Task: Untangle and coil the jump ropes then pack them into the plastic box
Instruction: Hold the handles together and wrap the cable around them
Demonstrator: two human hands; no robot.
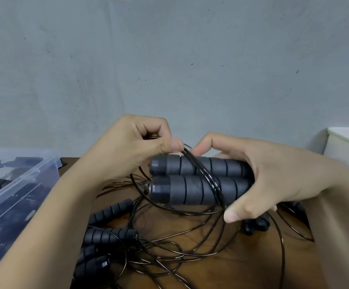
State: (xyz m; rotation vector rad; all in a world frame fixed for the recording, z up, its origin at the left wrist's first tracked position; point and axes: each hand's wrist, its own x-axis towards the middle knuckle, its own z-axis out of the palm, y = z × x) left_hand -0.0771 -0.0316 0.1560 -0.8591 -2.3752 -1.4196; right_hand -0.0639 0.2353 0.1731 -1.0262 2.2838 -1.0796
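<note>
Filling the whole upper frame: bare grey wall (169,49). Below it, brown table (221,268), running from centre to bottom edge. At the left edge, the clear plastic box (23,180), dark handles and cord already showing through its wall. At the right edge, part of a white bin (344,142), something pink inside.

Centre right, the right hand (263,176): wrapped round a pair of handles (190,180) stacked one above the other, thumb pressed under the lower one, forefinger hooked over the upper. Long axis straight across the frame, capped ends pointing left toward the box, lifted clear of the table.

Centre left, the left hand (132,147): curled, pinching the thin black cord (198,165) between thumb and forefinger, just above the upper left of the handles. From that pinch, several strands slanting down and right across both handles to the right thumb. So, cord crossing the handles' axis rather than running along it. Looks like a wrap in progress.

Probably next: another turn round the bundle, led by the left hand as the nearer one to the slack, held steady by the right.

Underneath, a tangle of ropes (169,236) looping over the table, with loose handles (111,234) lower left, not yet coiled. Plenty left to sort.
</note>
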